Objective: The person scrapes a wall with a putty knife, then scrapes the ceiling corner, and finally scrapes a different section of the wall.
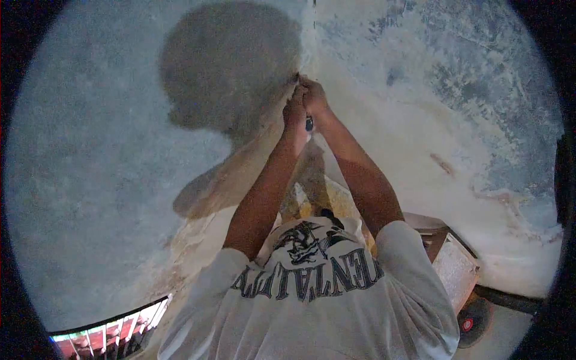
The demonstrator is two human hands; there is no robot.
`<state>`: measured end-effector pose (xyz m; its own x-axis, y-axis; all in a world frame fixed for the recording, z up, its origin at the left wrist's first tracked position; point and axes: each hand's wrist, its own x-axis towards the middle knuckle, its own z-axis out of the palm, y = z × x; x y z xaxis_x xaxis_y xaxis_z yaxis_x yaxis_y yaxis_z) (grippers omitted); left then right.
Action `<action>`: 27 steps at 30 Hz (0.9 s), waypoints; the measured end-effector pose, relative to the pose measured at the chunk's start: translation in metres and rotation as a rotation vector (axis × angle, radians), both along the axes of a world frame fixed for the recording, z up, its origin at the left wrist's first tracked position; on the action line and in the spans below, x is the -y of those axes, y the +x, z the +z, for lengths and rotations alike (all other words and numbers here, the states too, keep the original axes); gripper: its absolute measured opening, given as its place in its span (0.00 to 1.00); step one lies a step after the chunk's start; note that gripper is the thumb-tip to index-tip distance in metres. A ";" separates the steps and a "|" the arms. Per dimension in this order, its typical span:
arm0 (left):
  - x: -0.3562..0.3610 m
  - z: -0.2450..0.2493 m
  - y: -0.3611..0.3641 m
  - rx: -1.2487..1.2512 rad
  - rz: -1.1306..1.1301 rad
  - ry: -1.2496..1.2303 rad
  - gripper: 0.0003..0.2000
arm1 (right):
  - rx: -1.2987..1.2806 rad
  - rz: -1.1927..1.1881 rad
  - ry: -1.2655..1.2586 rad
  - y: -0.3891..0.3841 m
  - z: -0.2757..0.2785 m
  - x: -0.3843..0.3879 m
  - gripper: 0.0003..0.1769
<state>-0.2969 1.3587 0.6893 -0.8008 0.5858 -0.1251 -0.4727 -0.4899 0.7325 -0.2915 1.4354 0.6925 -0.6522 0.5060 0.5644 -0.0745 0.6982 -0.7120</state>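
Both arms reach forward to the corner where two worn walls meet. My left hand and my right hand are closed together around a small tool, close to the wall corner. Only the dark end of the tool's handle shows below the hands, between the wrists; the rest is hidden by the fingers. A small dark tip seems to touch the corner just above the knuckles.
The blue-grey wall on the left carries a head-shaped shadow. Patchy plaster covers the right wall. A box-like object and a round dark object stand lower right. A barred opening is lower left.
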 end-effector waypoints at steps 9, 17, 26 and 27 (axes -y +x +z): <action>0.005 0.008 0.000 0.066 -0.046 -0.146 0.29 | 0.255 0.115 -0.337 -0.011 -0.009 -0.012 0.17; 0.020 -0.012 -0.002 -0.230 -0.030 -0.256 0.24 | 0.167 0.102 -0.351 -0.011 -0.026 -0.009 0.22; 0.016 0.004 0.011 -0.067 -0.078 0.009 0.19 | 0.182 -0.003 -0.150 -0.004 -0.017 -0.008 0.22; 0.007 0.010 0.005 -0.095 -0.104 0.049 0.18 | 0.225 -0.027 -0.099 -0.008 -0.007 -0.019 0.20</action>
